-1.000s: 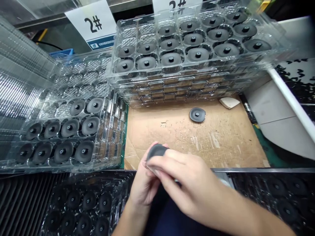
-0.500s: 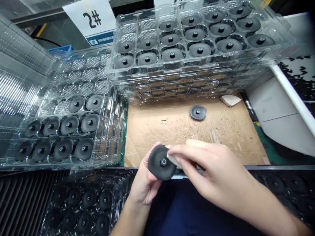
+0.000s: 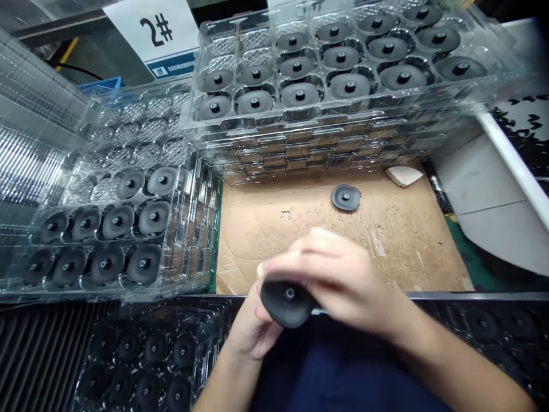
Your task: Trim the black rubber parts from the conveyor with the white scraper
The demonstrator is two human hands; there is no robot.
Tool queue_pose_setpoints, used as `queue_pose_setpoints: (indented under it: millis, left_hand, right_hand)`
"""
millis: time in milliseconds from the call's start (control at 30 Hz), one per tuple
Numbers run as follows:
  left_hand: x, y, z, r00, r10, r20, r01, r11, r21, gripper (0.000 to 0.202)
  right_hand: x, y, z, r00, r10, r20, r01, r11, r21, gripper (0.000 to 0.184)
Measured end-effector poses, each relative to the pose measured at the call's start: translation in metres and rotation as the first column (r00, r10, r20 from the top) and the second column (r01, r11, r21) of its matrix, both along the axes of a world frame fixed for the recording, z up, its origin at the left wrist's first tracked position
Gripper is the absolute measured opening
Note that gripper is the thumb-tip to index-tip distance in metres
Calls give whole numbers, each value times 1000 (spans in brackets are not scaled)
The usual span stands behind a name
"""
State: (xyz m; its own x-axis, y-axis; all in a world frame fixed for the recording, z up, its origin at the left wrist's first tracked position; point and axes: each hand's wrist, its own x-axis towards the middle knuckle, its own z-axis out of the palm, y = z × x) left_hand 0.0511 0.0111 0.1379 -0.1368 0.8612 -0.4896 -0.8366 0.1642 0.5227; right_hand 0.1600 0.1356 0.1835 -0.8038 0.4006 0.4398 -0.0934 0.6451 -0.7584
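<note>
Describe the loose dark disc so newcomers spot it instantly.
Find the brown cardboard before the clear tray stack. The dark disc lies on it, left of the whitish wedge. Unlike neighbouring discs, it is neither trayed nor held.

Disc [image 3: 283,312] between hands [image 3: 341,277]; loose disc [image 3: 343,202] on cardboard [image 3: 261,229], tray stack [image 3: 309,137] behind, second stack [image 3: 183,229] left.

Right hand [image 3: 332,272] motion-blurred; grip where its fingers meet black disc [image 3: 286,309] unreadable, disc's upper edge covered by them. Left hand [image 3: 253,326]: most fingers hidden behind disc. White sign [image 3: 128,26] cut off by top edge (fine print [image 3: 180,64] too small to read). Second sign [image 3: 295,4] also cut off there, remainder behind clear tray [image 3: 274,121]. Small black parts [image 3: 529,151] blurred, cut off by right edge. Dark lower tray [image 3: 206,340] cut off by bottom edge.
</note>
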Motion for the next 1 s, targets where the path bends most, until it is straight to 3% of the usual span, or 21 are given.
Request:
queue_pose_setpoints:
  millis: [67,133,267,333,400,500,567,633,667,767,833,900,933,1000]
  left_hand:
    - [-2,-2,0,998,-16,64,10,996,89,61]
    - [-4,-3,-1,993,-29,118,10,988,157,56]
    - [-8,-3,-3,990,-27,142,0,983,185,53]
    - [-8,-2,-3,988,-30,152,1,982,189,53]
    - [-7,-1,-3,987,-34,154,5,982,188,53]
    - [-4,1,0,991,-35,130,15,988,156,55]
    - [-2,1,0,996,-9,84,0,994,110,49]
    - [-1,1,0,1000,20,23,-21,998,63,38]
    - [0,1,-1,1000,28,-1,-28,999,44,36]
    - [1,0,-4,999,22,-42,-21,1000,19,38]
    - [1,-2,-4,998,3,-60,-3,1000,6,40]
    - [0,-3,-4,997,-3,-82,3,1000,-2,42]
    - [0,-2,-4,996,0,-91,-1,1000,-3,43]
    - [-1,-2,-4,994,18,-109,-17,1000,9,47]
  right_hand:
    - [6,5,-16,972,-194,129,207,974,-95,23]
    - [14,6,-40,913,-285,291,332,935,-127,22]
    - [27,-6,-89,889,-210,408,295,942,-159,20]
    - [29,-9,-96,892,-194,408,280,946,-164,18]
    - [29,-6,-83,882,-229,412,318,934,-161,18]
    - [22,-1,-38,897,-322,304,370,921,-118,21]
    - [15,-2,-10,972,-213,95,213,977,12,25]
    - [7,-6,6,996,-87,34,82,988,131,27]
    - [3,-8,9,993,-79,90,65,986,153,28]
    - [-4,-14,9,938,-207,277,149,965,216,31]
    - [-7,-15,7,969,-157,189,107,963,249,34]
    - [-7,-15,6,997,-45,61,32,980,195,34]
    - [-7,-14,7,997,-30,67,20,989,144,32]
    - [-6,-14,9,970,-123,210,103,989,105,30]
